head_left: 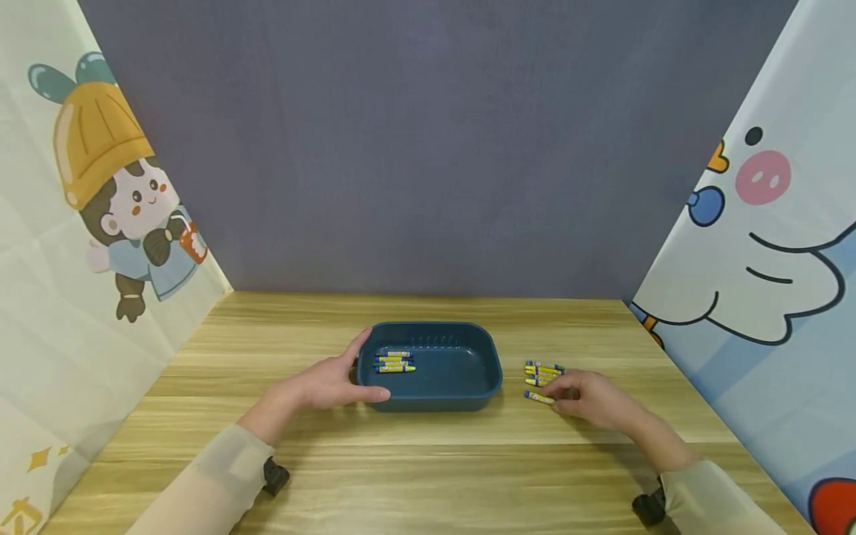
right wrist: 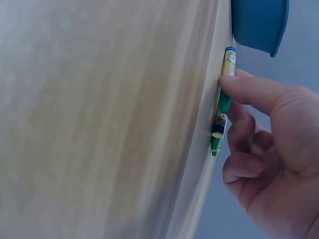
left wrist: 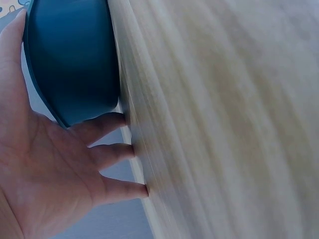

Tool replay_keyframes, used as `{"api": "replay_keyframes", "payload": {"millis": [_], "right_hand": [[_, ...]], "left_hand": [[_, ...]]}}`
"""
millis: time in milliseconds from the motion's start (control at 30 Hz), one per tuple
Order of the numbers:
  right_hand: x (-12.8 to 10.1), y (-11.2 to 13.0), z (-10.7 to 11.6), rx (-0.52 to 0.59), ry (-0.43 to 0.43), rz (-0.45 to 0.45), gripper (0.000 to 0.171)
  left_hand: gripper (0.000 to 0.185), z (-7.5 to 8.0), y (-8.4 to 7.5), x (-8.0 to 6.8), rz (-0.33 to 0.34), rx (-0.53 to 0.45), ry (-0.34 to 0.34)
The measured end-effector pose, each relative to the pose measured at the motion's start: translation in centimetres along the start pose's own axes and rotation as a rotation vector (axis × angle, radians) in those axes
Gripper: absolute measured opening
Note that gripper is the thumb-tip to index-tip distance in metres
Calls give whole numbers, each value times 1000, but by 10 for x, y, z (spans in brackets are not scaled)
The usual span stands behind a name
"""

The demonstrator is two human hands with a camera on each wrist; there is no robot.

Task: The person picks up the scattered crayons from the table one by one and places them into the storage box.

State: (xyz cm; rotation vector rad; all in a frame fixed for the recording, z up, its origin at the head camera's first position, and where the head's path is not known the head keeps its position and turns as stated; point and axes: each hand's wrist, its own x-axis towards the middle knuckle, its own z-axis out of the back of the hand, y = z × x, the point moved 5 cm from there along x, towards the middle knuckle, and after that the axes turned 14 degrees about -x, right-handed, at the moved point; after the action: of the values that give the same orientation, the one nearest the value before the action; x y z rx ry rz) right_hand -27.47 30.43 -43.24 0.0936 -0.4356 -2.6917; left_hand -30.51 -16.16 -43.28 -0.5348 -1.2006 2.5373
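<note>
In the head view a dark blue rectangular tray (head_left: 428, 403) stands mid-table. Several crayons (head_left: 394, 362) with yellow wrappers lie side by side in its left part. My left hand (head_left: 328, 383) spans the tray's left end, its thumb over the front rim; in the left wrist view its fingers (left wrist: 112, 155) are straight, with tips at the table. Right of the tray, my right hand (head_left: 591, 397) pinches the right end of a crayon (head_left: 538, 397), low at the table. Just behind it lie several more crayons (head_left: 545, 369), partly hidden by the fingers.
The wooden table (head_left: 414, 475) ends at a dark grey back panel (head_left: 428, 148). White side panels with cartoon prints stand left (head_left: 40, 260) and right (head_left: 802, 297). Black straps (head_left: 274, 475) show at both wrists.
</note>
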Motion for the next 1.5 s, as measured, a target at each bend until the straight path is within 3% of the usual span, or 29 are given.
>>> {"api": "replay_keyframes", "payload": {"millis": [200,400,733,1233,1500], "right_hand": [[5,8,8,40,-51,7,22],[18,34,29,44,-144,43,24],[55,91,34,92,-110,108,25],[116,159,-2,97,-34,216,25],[148,181,-29,101,-13,198,23]], "left_hand": [[135,-1,-1,0,-3,1,-3],[135,0,-3,-1,8,-11,-7],[136,0,-2,0,0,-31,-3],[136,0,-1,3,-6,-32,1],[135,-1,-1,3,-3,-25,9]]}}
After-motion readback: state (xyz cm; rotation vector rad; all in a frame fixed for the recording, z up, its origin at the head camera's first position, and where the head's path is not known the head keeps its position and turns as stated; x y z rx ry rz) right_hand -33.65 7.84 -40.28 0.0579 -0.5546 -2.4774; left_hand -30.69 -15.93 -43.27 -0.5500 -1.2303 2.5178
